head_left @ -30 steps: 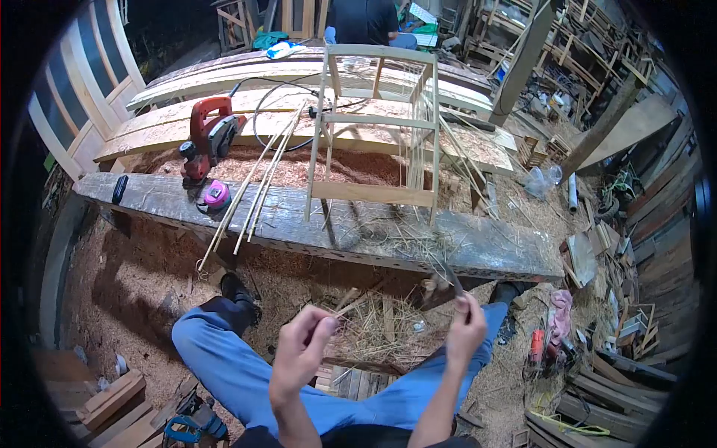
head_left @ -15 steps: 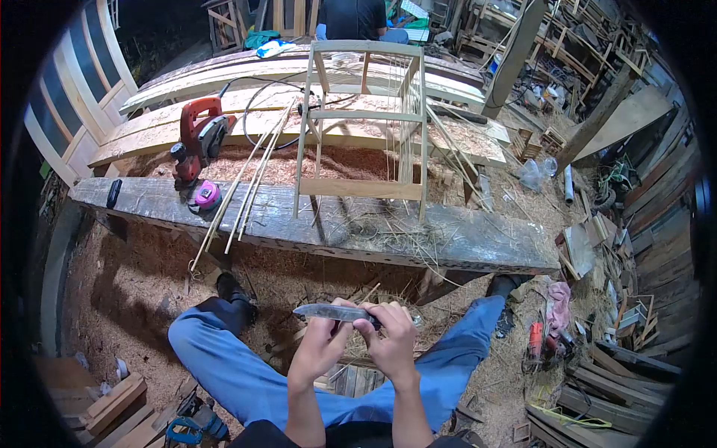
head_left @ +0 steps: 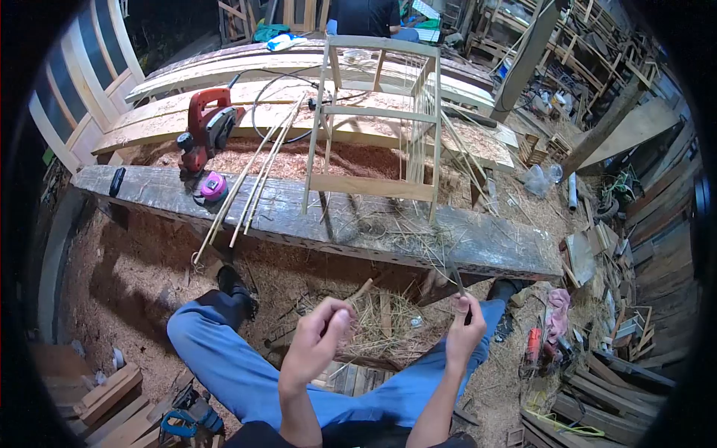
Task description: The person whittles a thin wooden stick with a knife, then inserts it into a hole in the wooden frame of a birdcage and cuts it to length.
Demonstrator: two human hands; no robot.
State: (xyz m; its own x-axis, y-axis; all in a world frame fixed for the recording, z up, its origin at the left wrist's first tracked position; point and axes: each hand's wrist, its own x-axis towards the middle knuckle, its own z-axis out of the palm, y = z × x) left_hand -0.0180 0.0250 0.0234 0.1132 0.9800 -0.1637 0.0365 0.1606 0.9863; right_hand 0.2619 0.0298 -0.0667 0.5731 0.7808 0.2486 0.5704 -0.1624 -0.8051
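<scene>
My right hand [head_left: 464, 332] grips a knife [head_left: 455, 275] by its lower end, fingers closed round it. The narrow dark blade points up toward the front edge of the workbench plank [head_left: 508, 243]. My left hand [head_left: 317, 340] is raised over my lap, fingers loosely curled and thumb apart, with nothing visible in it; some of its fingers are blurred. Beyond my hands, a wooden frame [head_left: 373, 187] with thin upright strips stands on the bench. Thin wooden strips [head_left: 258, 183] lean across the bench edge to its left.
A red power planer [head_left: 202, 134] and a pink tape measure [head_left: 213, 187] sit on the bench at left. Shavings and straw-like offcuts [head_left: 381, 321] cover the ground below. A person [head_left: 366, 16] sits at the far side. Scrap wood [head_left: 620, 388] lies at right.
My hands have moved apart. The left has come off the knife, while the right has carried it rightward and turned it from level to pointing up and away. The view has shifted slightly.
</scene>
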